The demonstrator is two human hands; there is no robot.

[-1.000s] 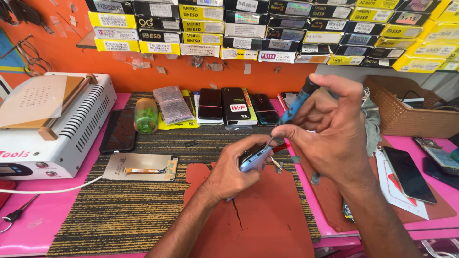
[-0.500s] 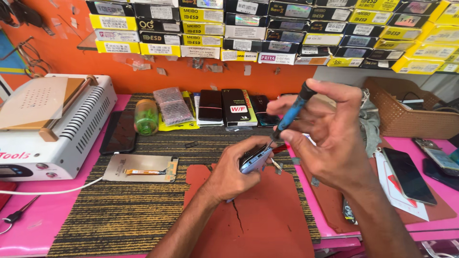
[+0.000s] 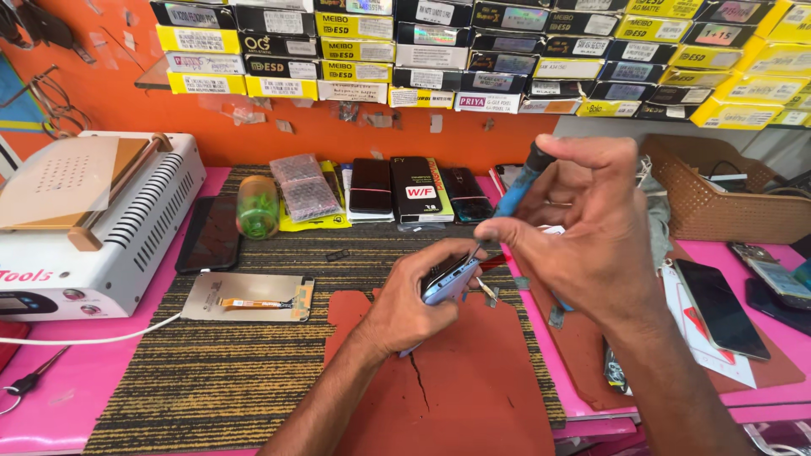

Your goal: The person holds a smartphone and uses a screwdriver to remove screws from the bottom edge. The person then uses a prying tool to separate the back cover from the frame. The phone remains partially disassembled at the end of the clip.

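Note:
My left hand (image 3: 414, 300) grips a small blue phone (image 3: 450, 279), tilted on its edge above a red-brown mat (image 3: 456, 388). My right hand (image 3: 583, 232) pinches a blue-handled screwdriver (image 3: 517, 187) between thumb and fingers. The handle points up and back, and the thin tip comes down onto the phone's upper edge. A small metal part (image 3: 488, 291) lies on the mat just right of the phone.
A white heating machine (image 3: 93, 228) stands at the left, a screen panel (image 3: 249, 297) in front of it. A green bottle (image 3: 257, 207), bagged parts and several phones line the back. A wicker basket (image 3: 718, 198) and more phones (image 3: 718, 306) sit right. Boxes fill the wall shelf.
My right hand has lifted and turned a little, and the screwdriver has swung more upright, its tip staying on the phone. My left hand has kept the phone in place.

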